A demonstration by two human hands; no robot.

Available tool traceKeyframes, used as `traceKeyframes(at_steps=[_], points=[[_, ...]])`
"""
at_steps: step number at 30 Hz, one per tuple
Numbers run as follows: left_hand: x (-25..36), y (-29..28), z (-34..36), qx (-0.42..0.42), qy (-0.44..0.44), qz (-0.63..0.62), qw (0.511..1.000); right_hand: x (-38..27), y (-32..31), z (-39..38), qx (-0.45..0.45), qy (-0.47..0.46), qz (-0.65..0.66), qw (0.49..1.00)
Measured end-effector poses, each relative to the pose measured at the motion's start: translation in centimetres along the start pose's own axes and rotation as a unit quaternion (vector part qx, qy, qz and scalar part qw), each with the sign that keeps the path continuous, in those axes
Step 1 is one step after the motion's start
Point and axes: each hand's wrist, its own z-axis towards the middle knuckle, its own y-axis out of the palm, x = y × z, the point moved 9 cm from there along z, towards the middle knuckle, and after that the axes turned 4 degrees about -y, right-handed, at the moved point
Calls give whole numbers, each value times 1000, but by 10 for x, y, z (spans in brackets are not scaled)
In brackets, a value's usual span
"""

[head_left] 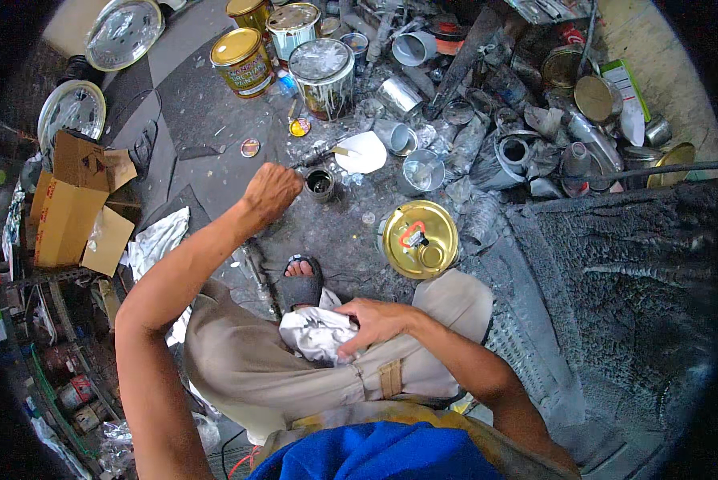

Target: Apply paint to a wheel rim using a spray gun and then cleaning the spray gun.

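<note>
My left hand (272, 194) is closed in a fist beside a small cup of dark liquid (320, 185). Whatever its fingers grip, if anything, is hidden. Down at my lap, my right hand (377, 323) holds a crumpled white cloth (320, 333) marked with dark smudges. Just beyond the small cup lies a white, rounded flat piece (362, 152), with a thin tool resting at its left edge. A clear plastic cup (423, 172) stands to the right of that piece. Nearer to me is a gold-topped tin (420, 240) with a reddish ring-shaped mark on its lid.
Several paint cans (322, 76) stand at the back. Used cups, tins and scraps pile up at the far right, near a dark, coated panel (631, 264). An open cardboard box (71, 212) sits on the left, above a cluttered rack (63, 352). My sandalled foot (301, 276) is on the floor.
</note>
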Motion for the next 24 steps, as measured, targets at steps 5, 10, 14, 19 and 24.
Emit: traceKeyframes(at_steps=[5, 10, 14, 19, 24], points=[[1, 2, 1, -49, -18, 2, 999, -1, -34, -9, 164, 12, 114, 980], [-3, 0, 6, -37, -29, -18, 999, 2, -40, -13, 161, -16, 221, 962], [-3, 5, 15, -26, -29, -24, 999, 6, -29, -8, 112, -5, 229, 967], [1, 10, 27, -41, -34, -19, 998, -1, -33, -7, 144, -54, 225, 962], [5, 8, 44, -24, -43, -30, 998, 6, -34, -2, 150, -49, 235, 959]])
